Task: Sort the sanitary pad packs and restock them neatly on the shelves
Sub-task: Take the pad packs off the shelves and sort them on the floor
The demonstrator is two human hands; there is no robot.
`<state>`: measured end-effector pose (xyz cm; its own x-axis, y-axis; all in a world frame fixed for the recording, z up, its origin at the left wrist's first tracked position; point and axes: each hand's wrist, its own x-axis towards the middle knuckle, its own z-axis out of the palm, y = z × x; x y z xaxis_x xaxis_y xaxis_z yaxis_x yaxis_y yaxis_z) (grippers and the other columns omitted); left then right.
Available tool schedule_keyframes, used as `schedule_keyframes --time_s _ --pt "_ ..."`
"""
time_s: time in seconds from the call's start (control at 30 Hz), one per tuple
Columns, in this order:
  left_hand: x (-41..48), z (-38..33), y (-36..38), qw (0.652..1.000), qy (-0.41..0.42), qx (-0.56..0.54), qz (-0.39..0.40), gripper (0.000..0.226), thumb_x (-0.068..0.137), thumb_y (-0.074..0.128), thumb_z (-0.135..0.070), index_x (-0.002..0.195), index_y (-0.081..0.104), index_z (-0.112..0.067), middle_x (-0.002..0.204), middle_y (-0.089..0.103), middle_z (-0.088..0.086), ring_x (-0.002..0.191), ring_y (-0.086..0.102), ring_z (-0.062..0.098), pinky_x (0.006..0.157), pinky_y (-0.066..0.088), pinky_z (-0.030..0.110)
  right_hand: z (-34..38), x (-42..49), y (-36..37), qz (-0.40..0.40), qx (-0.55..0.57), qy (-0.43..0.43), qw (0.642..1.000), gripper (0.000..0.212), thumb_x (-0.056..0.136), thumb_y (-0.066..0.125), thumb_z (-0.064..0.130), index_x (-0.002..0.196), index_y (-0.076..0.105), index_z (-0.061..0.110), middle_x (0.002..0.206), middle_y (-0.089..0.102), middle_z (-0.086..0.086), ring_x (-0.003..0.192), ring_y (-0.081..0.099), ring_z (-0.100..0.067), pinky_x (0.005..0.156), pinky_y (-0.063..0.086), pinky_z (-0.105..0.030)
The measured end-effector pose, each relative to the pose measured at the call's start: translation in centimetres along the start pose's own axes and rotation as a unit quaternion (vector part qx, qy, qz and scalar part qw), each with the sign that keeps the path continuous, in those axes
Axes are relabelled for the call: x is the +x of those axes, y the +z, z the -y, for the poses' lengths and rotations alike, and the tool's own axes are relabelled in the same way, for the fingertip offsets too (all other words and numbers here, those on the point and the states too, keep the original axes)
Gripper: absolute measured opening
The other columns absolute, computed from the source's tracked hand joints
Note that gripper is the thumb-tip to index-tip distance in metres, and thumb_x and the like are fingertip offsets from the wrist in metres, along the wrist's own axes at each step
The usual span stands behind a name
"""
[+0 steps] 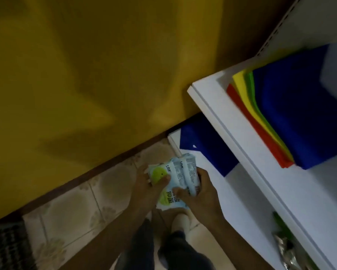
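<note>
pad packs (180, 173): small bundle, long side points away from the person, print up, over the floor (76, 201) by the low white shelf (239, 184) | left hand (144, 184): holds left edge, thumb on top | right hand (200, 193): holds right edge, thumb on top

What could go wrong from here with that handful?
1. Several pad packs are bunched between the left hand and right hand over the tiled floor; one could slip out and drop.
2. The blue bag takes up part of the lower shelf, so packs placed there may end up crowded or untidy.
</note>
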<state>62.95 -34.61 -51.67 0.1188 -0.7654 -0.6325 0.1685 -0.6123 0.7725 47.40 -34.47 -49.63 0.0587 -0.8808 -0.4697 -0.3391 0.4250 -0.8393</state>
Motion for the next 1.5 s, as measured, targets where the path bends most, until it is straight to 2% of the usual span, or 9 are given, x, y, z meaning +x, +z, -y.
schedule_keyframes --time_s 0.13,0.33,0.5,0.73,0.87,1.1,1.2,1.33,1.5 --pt "10.6 9.2 0.0 0.994 -0.088 0.004 0.059 0.089 0.054 0.087 -0.038 0.13 0.047 -0.016 0.122 0.064 0.014 0.104 0.066 0.032 0.09 0.053 0.053 -11.8 8.5 2.2 0.049 0.0 0.033 0.998 0.053 0.076 0.078 0.006 0.115 0.048 0.026 0.12 0.061 -0.003 0.108 0.064 -0.014 0.093 0.053 -0.041" --pt "26.1 23.5 1.5 0.98 -0.138 0.103 0.099 0.089 0.06 0.084 -0.053 0.131 0.04 -0.023 0.131 0.051 -0.002 0.12 0.054 0.027 0.103 0.045 0.045 -30.8 20.9 6.7 0.04 -0.107 0.019 0.993 0.073 0.064 0.079 0.043 0.128 0.044 0.033 0.114 0.058 0.017 0.106 0.058 0.002 0.084 0.049 -0.016" --pt "34.3 32.6 -0.1 0.958 -0.149 0.219 0.114 0.062 0.087 0.069 -0.027 0.139 0.038 -0.017 0.139 0.043 0.009 0.12 0.049 0.024 0.089 0.046 0.031 -41.8 30.1 8.8 0.0 -0.285 -0.009 0.958 0.091 0.068 0.071 0.05 0.145 0.029 0.024 0.132 0.051 0.006 0.119 0.053 -0.012 0.087 0.055 -0.031" --pt "38.6 36.1 3.6 0.949 -0.161 0.195 0.188 0.057 0.093 0.058 -0.005 0.143 0.034 -0.016 0.135 0.039 -0.004 0.134 0.039 0.021 0.101 0.038 0.03 -45.1 30.7 11.0 -0.155 -0.434 -0.099 0.882 0.088 0.075 0.079 0.029 0.146 0.032 0.007 0.144 0.045 -0.014 0.131 0.043 -0.029 0.108 0.03 -0.04" --pt "39.2 34.5 7.2 0.943 -0.1 0.262 0.18 0.039 0.1 0.045 -0.014 0.138 0.043 -0.007 0.135 0.05 0.007 0.127 0.047 0.023 0.073 0.037 0.003 -46.2 29.3 10.6 -0.121 -0.469 -0.149 0.862 0.057 0.08 0.066 0.005 0.135 0.052 0.009 0.14 0.051 -0.009 0.132 0.045 -0.026 0.109 0.04 -0.044" --pt "33.2 30.5 4.4 0.91 -0.118 0.363 0.164 0.063 0.093 0.051 -0.009 0.15 0.025 -0.016 0.154 0.031 0.007 0.138 0.035 0.024 0.11 0.035 0.039 -40.0 24.1 8.8 -0.081 -0.486 -0.095 0.865 0.075 0.065 0.085 0.013 0.133 0.052 0.008 0.136 0.054 -0.015 0.124 0.053 -0.034 0.096 0.049 -0.044" --pt "26.9 25.4 3.1 0.848 -0.04 0.504 0.16 0.067 0.095 0.054 -0.02 0.151 0.019 -0.014 0.155 0.027 0.008 0.142 0.028 0.023 0.113 0.029 0.036 -34.6 19.7 7.5 -0.092 -0.488 -0.058 0.866 0.08 0.065 0.087 0.023 0.134 0.047 0.012 0.137 0.054 -0.014 0.124 0.054 -0.034 0.094 0.051 -0.05" --pt "18.2 17.2 1.6 0.654 0.273 0.697 0.107 0.09 0.065 0.084 -0.032 0.141 0.043 -0.007 0.146 0.044 0.015 0.134 0.042 0.034 0.103 0.041 0.056 -25.5 12.9 4.8 -0.161 -0.461 -0.052 0.871 0.08 0.076 0.077 0.034 0.14 0.034 0.016 0.145 0.046 -0.013 0.13 0.048 -0.036 0.103 0.038 -0.053" --pt "9.4 5.3 1.9 0.557 0.45 0.693 0.082 0.102 0.069 0.078 -0.037 0.149 0.021 -0.009 0.152 0.032 0.015 0.139 0.035 0.035 0.107 0.035 0.057 -12.2 4.5 1.0 -0.233 -0.442 -0.089 0.862 0.079 0.076 0.078 0.03 0.14 0.034 0.015 0.145 0.046 -0.013 0.13 0.048 -0.036 0.104 0.03 -0.05"
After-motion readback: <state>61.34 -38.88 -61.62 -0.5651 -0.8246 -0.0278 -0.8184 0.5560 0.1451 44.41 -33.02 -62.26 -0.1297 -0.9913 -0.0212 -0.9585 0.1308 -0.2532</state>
